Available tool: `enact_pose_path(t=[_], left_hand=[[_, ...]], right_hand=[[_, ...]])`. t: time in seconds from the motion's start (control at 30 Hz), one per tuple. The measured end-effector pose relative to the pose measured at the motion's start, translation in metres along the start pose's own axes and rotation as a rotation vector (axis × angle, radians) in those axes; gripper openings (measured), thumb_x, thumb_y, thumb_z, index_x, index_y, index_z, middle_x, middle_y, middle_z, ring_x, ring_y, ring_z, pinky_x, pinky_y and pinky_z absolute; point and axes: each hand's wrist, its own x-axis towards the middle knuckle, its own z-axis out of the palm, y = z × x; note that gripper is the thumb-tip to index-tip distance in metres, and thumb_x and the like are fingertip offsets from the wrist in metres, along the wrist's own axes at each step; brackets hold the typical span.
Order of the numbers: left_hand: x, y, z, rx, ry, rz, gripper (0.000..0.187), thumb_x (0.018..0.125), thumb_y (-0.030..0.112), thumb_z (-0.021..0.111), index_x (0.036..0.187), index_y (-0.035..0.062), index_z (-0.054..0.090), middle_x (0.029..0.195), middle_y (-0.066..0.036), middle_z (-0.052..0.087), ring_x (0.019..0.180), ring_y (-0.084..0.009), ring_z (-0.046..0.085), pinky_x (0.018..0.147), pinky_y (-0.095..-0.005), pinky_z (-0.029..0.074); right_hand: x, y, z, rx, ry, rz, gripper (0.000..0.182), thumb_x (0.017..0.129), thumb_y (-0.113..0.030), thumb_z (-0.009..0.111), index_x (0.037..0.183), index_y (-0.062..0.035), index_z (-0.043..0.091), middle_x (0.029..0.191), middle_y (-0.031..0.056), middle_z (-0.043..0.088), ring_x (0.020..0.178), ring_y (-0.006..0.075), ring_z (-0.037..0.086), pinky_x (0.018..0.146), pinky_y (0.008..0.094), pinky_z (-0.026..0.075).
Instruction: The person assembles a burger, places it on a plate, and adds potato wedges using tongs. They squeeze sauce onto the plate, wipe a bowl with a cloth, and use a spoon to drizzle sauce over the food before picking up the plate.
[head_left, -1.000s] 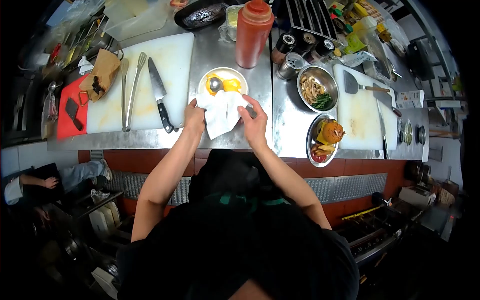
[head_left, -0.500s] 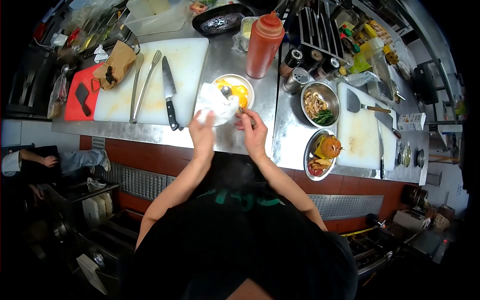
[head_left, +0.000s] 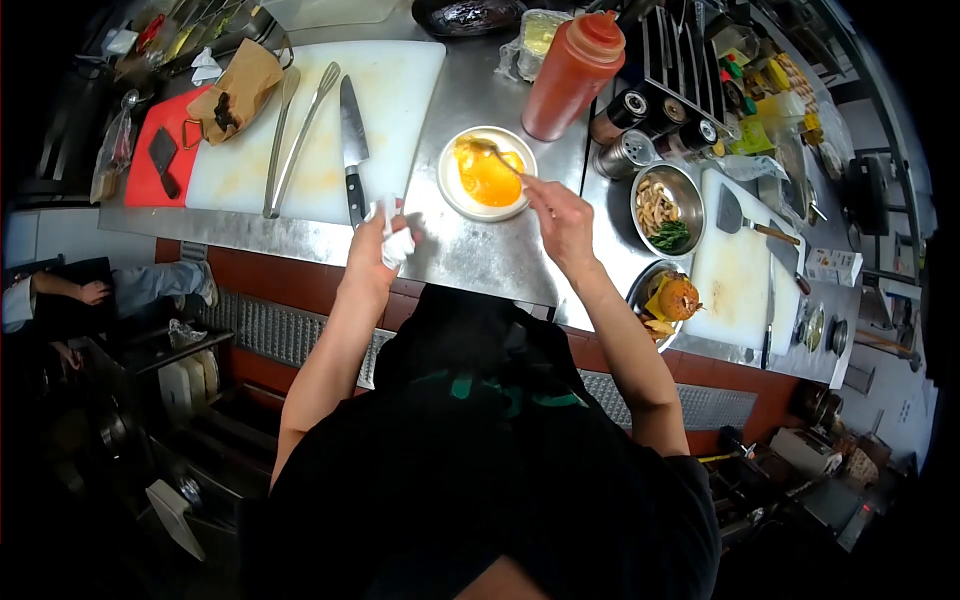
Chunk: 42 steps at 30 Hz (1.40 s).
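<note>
My right hand point(head_left: 562, 222) is closed around the handle of a spoon point(head_left: 510, 165). The spoon's head dips into yellow-orange liquid, like egg yolk point(head_left: 487, 182), in a small white bowl point(head_left: 480, 213) on the steel counter. Crumpled in my closed left hand point(head_left: 372, 247) is a white paper towel point(head_left: 398, 248), held at the counter's front edge, left of the bowl. Just beyond that hand lies a chef's knife point(head_left: 353, 130), its blade on a white cutting board point(head_left: 415, 85). A red squeeze bottle point(head_left: 572, 80) stands behind the bowl.
Tongs point(head_left: 300, 145) lie on the left board beside a red board point(head_left: 143, 185). To the right are spice grinders point(head_left: 620, 112), a metal bowl of mushrooms and greens point(head_left: 660, 205), a plated burger point(head_left: 680, 297) and another cutting board point(head_left: 715, 300). Someone sits far left point(head_left: 95, 290).
My left hand has drawn the paper towel away from the bowl, leftward. My right hand now has the spoon inside the bowl, and the yellow contents look more blended. The view has shifted slightly.
</note>
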Motion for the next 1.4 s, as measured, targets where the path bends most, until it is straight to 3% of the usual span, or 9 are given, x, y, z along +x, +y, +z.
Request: enact_pose_path(t=[0.17, 0.37, 0.5, 0.73, 0.87, 1.0, 1.13, 1.3, 1.4], left_hand=[[-0.012, -0.002, 0.059, 0.59, 0.083, 0.092, 0.068, 0.071, 0.033, 0.078, 0.114, -0.0128, 0.051, 0.1, -0.019, 0.06, 0.077, -0.0188, 0.062, 0.051, -0.0322, 0.053], [-0.006, -0.012, 0.093, 0.546, 0.011, 0.14, 0.063, 0.079, 0.002, 0.064, 0.134, -0.0011, 0.033, 0.1, -0.024, 0.06, 0.069, -0.0261, 0.067, 0.046, -0.0311, 0.057], [0.001, -0.021, 0.108, 0.516, 0.137, 0.158, 0.058, 0.079, -0.008, 0.053, 0.133, -0.0018, 0.031, 0.1, -0.024, 0.059, 0.062, -0.0293, 0.066, 0.046, -0.0334, 0.059], [0.014, -0.004, 0.073, 0.555, 0.03, -0.068, 0.05, 0.079, -0.005, 0.054, 0.125, -0.004, 0.034, 0.1, -0.024, 0.059, 0.059, -0.0275, 0.064, 0.041, -0.0336, 0.056], [-0.007, 0.021, 0.067, 0.611, -0.11, -0.135, 0.057, 0.079, 0.002, 0.06, 0.129, -0.0032, 0.033, 0.094, -0.02, 0.061, 0.056, -0.0212, 0.063, 0.042, -0.0284, 0.055], [-0.035, 0.042, 0.093, 0.658, -0.257, -0.061, 0.058, 0.076, 0.006, 0.066, 0.128, -0.0029, 0.042, 0.093, -0.014, 0.065, 0.065, -0.0144, 0.065, 0.044, -0.0234, 0.053], [-0.064, 0.05, 0.123, 0.761, -0.28, 0.042, 0.057, 0.075, 0.007, 0.067, 0.127, -0.0027, 0.047, 0.09, -0.01, 0.066, 0.064, -0.0105, 0.063, 0.044, -0.0201, 0.049], [-0.103, 0.029, 0.163, 0.792, -0.243, 0.095, 0.059, 0.073, 0.005, 0.066, 0.128, -0.0032, 0.046, 0.089, -0.009, 0.066, 0.062, -0.01, 0.063, 0.044, -0.0198, 0.049], [-0.129, 0.003, 0.186, 0.703, -0.276, 0.098, 0.058, 0.073, 0.004, 0.066, 0.128, -0.0028, 0.047, 0.088, -0.009, 0.066, 0.062, -0.0104, 0.063, 0.045, -0.0199, 0.049]], right_hand=[[-0.003, -0.004, -0.021, -0.001, -0.165, -0.115, 0.02, 0.082, -0.006, 0.063, 0.101, -0.0048, 0.067, 0.077, 0.0133, 0.064, 0.068, 0.0247, 0.064, 0.061, 0.0329, 0.051], [0.02, 0.007, -0.01, -0.013, -0.01, -0.096, 0.018, 0.083, -0.008, 0.061, 0.1, -0.004, 0.067, 0.081, 0.0151, 0.066, 0.069, 0.0246, 0.066, 0.062, 0.0323, 0.052], [0.015, 0.005, -0.041, 0.039, -0.236, -0.057, 0.017, 0.084, -0.009, 0.061, 0.099, -0.0029, 0.067, 0.084, 0.0155, 0.067, 0.071, 0.0253, 0.066, 0.064, 0.0314, 0.052], [0.001, 0.003, -0.052, 0.001, -0.144, 0.029, 0.019, 0.085, -0.008, 0.061, 0.102, -0.0055, 0.067, 0.081, 0.0123, 0.067, 0.067, 0.0197, 0.065, 0.062, 0.0294, 0.05], [-0.02, -0.011, -0.09, 0.296, -0.303, 0.287, 0.019, 0.087, -0.011, 0.06, 0.101, -0.0014, 0.067, 0.079, 0.0091, 0.068, 0.069, 0.0134, 0.066, 0.064, 0.0254, 0.051], [-0.017, -0.011, -0.097, 0.309, -0.068, 0.358, 0.02, 0.09, -0.011, 0.056, 0.102, 0.0002, 0.066, 0.08, 0.0095, 0.068, 0.069, 0.0133, 0.065, 0.065, 0.0252, 0.051], [-0.03, -0.013, -0.136, 0.562, -0.325, 0.421, 0.021, 0.091, -0.01, 0.054, 0.103, 0.0026, 0.066, 0.08, 0.0122, 0.068, 0.071, 0.015, 0.064, 0.067, 0.0267, 0.052], [-0.024, 0.009, -0.172, 0.628, -0.139, 0.313, 0.022, 0.091, -0.009, 0.053, 0.105, 0.0042, 0.064, 0.087, 0.0144, 0.067, 0.073, 0.0169, 0.065, 0.069, 0.0278, 0.052], [-0.036, 0.027, -0.201, 0.691, -0.333, 0.288, 0.022, 0.09, -0.008, 0.053, 0.105, 0.005, 0.064, 0.087, 0.0149, 0.067, 0.073, 0.0166, 0.065, 0.068, 0.0278, 0.052]])
